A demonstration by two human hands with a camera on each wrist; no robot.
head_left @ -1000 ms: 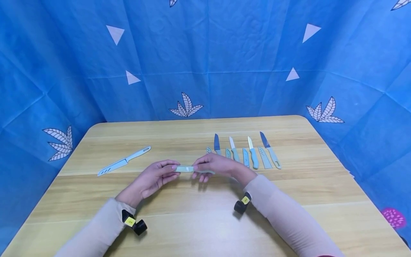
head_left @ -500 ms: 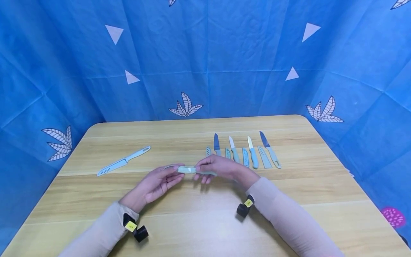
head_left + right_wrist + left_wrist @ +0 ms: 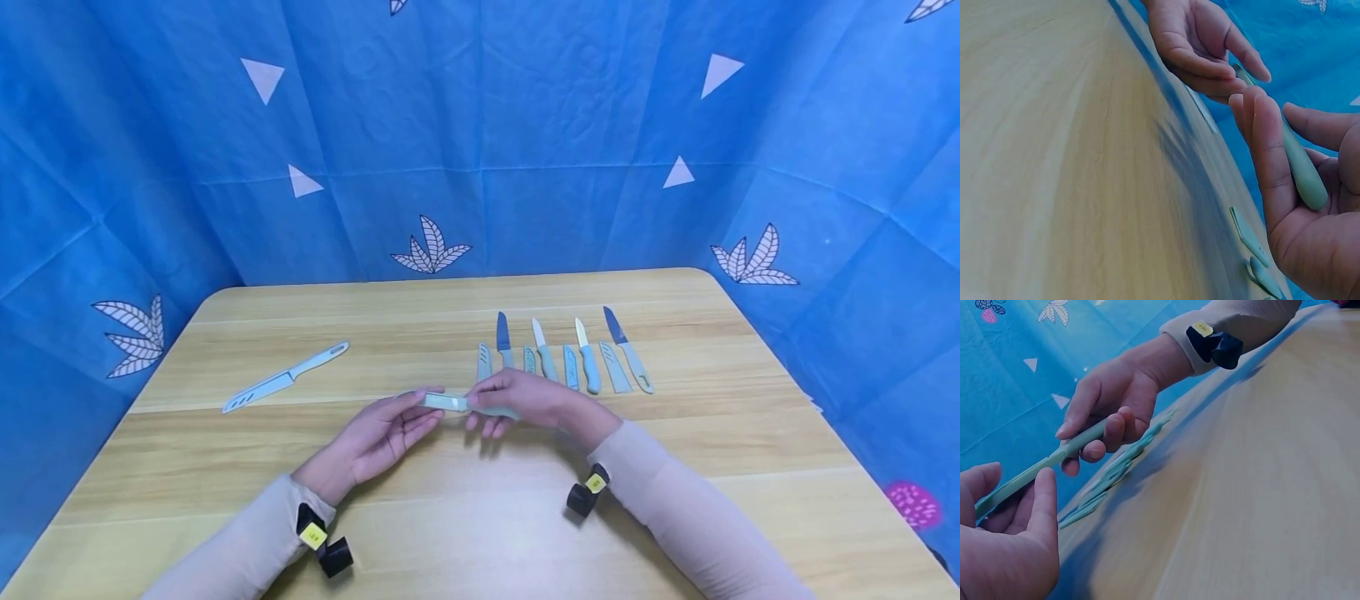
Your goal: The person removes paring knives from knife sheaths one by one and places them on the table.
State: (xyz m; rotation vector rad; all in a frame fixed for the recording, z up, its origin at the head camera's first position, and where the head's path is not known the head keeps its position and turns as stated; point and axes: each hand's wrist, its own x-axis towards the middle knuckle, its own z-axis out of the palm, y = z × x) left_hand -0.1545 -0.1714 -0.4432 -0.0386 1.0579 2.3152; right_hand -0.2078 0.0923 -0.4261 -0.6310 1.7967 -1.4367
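A knife with a pale green handle (image 3: 1305, 172) is held in the air above the table, its blade covered by a pale green sheath (image 3: 444, 402). My right hand (image 3: 517, 396) grips the handle, fingers curled under it and thumb on top. At the sheath's other end is my left hand (image 3: 390, 433), with the tip between thumb and fingers. The left wrist view shows the sheath (image 3: 1013, 485) meeting the handle (image 3: 1088, 435) in one line between both hands.
A sheathed light blue knife (image 3: 285, 379) lies at the table's left. Right of centre lie several bare knives (image 3: 590, 367) alternating with loose sheaths (image 3: 616, 368). A blue patterned curtain (image 3: 480, 133) hangs behind the wooden table (image 3: 465, 517).
Both hands have drifted slightly right and toward me, carrying the sheathed knife along. The left fingers have shifted along the sheath and look looser. The things on the table have stayed put.
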